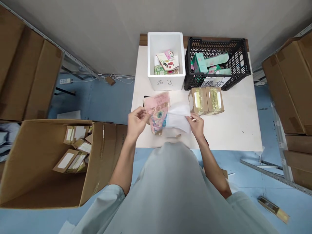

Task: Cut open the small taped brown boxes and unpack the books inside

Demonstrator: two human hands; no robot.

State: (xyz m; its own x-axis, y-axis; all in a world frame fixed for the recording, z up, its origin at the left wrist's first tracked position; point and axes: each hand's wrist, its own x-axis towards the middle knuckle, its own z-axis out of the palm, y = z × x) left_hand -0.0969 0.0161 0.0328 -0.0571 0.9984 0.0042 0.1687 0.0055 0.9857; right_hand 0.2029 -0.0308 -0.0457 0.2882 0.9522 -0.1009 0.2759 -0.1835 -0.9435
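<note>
Pink printed pouch (pixel 156 112) pinched at its left edge by the left hand (pixel 136 121), fingers closed on it; the right hand (pixel 196 125) grips a white mailer bag (pixel 178 117) the same way — both held just above the table (pixel 239 130). Judged light, limp and slick; best taken by the edges. Count: one pouch, one mailer, two brown boxes (pixel 206 100), one foam box (pixel 165 60), one black crate (pixel 216 63).

Bright even overhead light, soft shadows; wide-angle bending at edges (shelving curves), slight blur on held pouch (pixel 157 112).
</note>
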